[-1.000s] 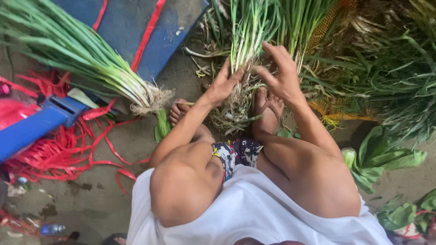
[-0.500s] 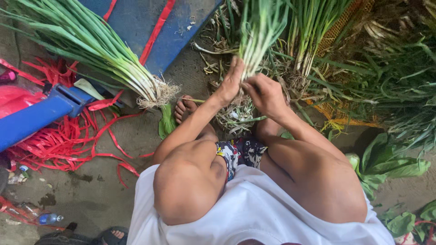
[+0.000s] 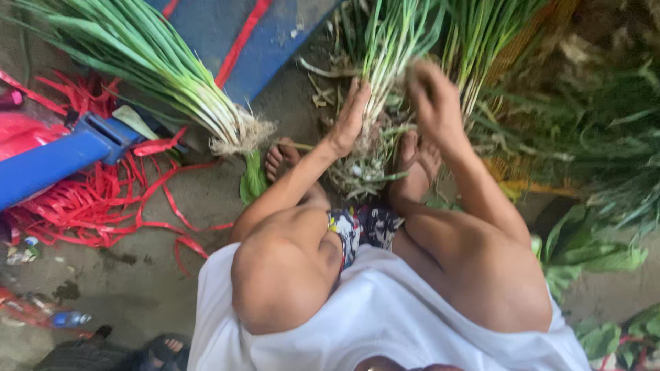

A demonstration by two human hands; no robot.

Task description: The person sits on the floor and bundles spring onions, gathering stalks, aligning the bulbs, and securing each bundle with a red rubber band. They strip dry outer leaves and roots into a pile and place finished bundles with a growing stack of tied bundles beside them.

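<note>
I squat over a bunch of green onions (image 3: pixel 385 75) lying on the ground between my bare feet, roots toward me. My left hand (image 3: pixel 349 118) presses flat against the left side of the white stalks near the roots. My right hand (image 3: pixel 432 96) is blurred, fingers curled around the right side of the same bunch a little higher up. The tangled roots (image 3: pixel 357 172) sit just in front of my feet.
A second, larger bundle of green onions (image 3: pixel 158 62) lies at the left across a blue cart (image 3: pixel 62 154). Red plastic strips (image 3: pixel 103 199) litter the ground beside it. More onion piles and leafy greens (image 3: pixel 584 247) fill the right. Someone's sandalled foot (image 3: pixel 161 347) is at bottom left.
Both hands closed in from spread fingers onto the bunch between my feet; my right hand has since lifted slightly up the stalks, and the view has shifted a little.
</note>
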